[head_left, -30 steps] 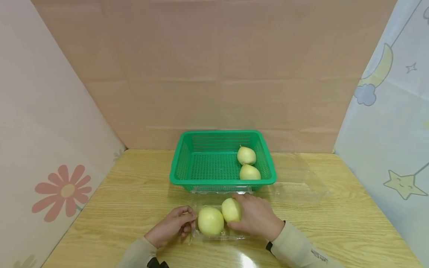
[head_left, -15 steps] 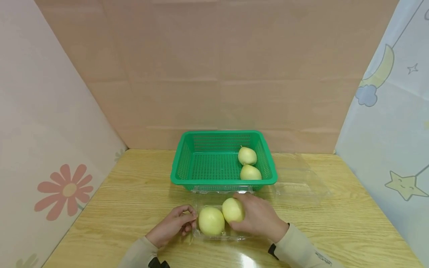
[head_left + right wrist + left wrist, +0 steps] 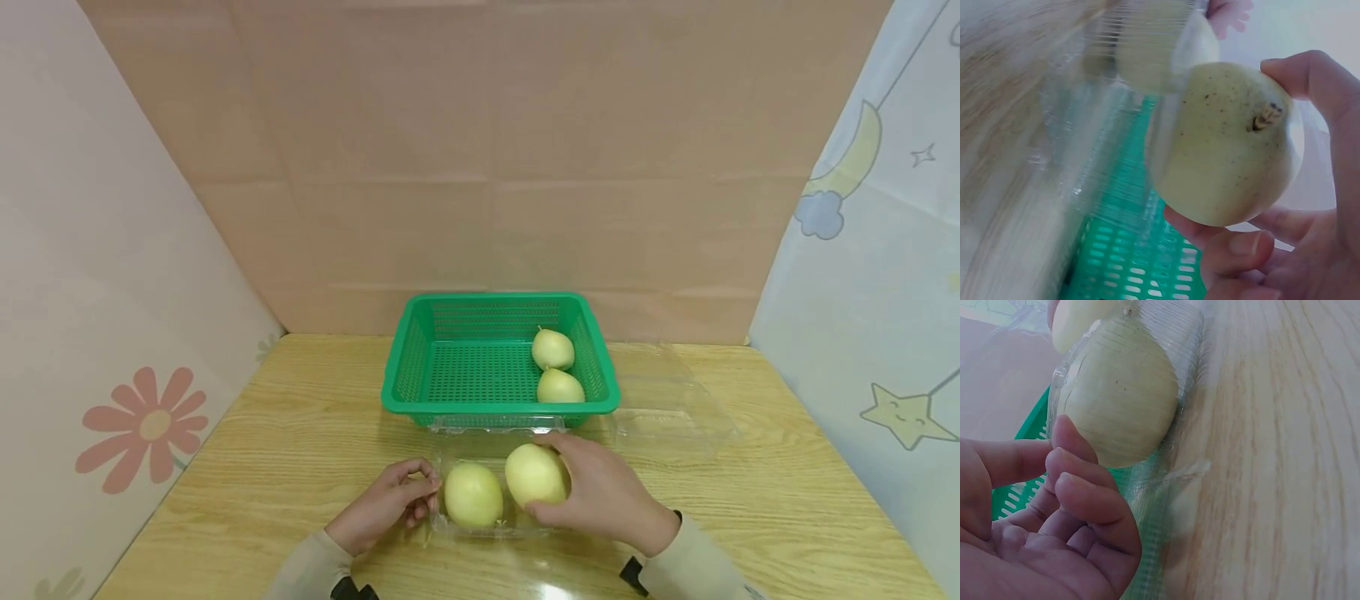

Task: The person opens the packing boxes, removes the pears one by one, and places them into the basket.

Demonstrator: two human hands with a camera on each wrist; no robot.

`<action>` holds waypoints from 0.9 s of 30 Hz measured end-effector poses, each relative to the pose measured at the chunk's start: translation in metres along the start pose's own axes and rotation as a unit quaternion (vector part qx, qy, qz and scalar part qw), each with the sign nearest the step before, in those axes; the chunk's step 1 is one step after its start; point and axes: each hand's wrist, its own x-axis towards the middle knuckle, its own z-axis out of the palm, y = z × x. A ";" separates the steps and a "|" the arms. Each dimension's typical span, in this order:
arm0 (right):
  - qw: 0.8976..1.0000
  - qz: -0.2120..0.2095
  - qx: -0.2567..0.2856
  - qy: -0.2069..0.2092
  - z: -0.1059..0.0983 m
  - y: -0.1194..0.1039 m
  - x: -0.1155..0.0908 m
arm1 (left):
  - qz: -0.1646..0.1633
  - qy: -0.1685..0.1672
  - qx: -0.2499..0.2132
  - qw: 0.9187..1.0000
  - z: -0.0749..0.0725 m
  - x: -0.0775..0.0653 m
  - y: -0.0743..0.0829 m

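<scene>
A clear plastic box (image 3: 472,442) stands open on the table in front of the basket, with one yellow-green pear (image 3: 473,495) lying in its left part. At the box's left side my left hand (image 3: 392,502) pinches the rim between thumb and forefinger; the other fingers (image 3: 1100,506) are curled below. My right hand (image 3: 603,492) grips a second pear (image 3: 1229,144), thumb on one side and fingers on the other. This pear is over the right part of the box, slightly apart from the first. Whether it touches the box floor I cannot tell.
Behind the box stands a green plastic basket (image 3: 501,408) with two pears (image 3: 553,350) at its right side. A clear plastic lid-like sheet (image 3: 667,417) lies on the wooden table (image 3: 300,433) to the right. A brown backdrop (image 3: 480,167) closes off the back.
My right hand has moved to the right with its pear, which now looks larger and stands apart from the other pear. The left hand has stayed at the box rim.
</scene>
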 end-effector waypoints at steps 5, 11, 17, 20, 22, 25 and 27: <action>1.000 -0.004 0.011 0.002 -0.012 0.003 -0.006 | -0.001 0.002 0.002 1.000 0.000 -0.001 -0.001; 1.000 0.010 0.017 -0.015 -0.027 0.010 -0.014 | 0.003 -0.001 -0.001 1.000 0.000 0.000 -0.001; 0.999 0.028 0.006 -0.019 -0.041 0.020 -0.020 | 0.004 -0.001 0.004 1.000 0.000 0.000 0.000; 1.000 0.023 0.002 -0.013 -0.048 0.024 -0.021 | 0.002 0.001 0.005 1.000 0.001 -0.001 0.001; 1.000 0.023 -0.001 -0.011 -0.054 0.026 -0.021 | 0.001 0.002 0.005 1.000 0.001 -0.001 0.001; 0.999 0.032 -0.008 -0.009 -0.063 0.029 -0.021 | 0.001 0.002 0.004 1.000 0.001 -0.001 0.001; 0.999 0.039 -0.016 -0.004 -0.070 0.029 -0.020 | 0.001 0.002 0.003 1.000 0.002 -0.001 0.001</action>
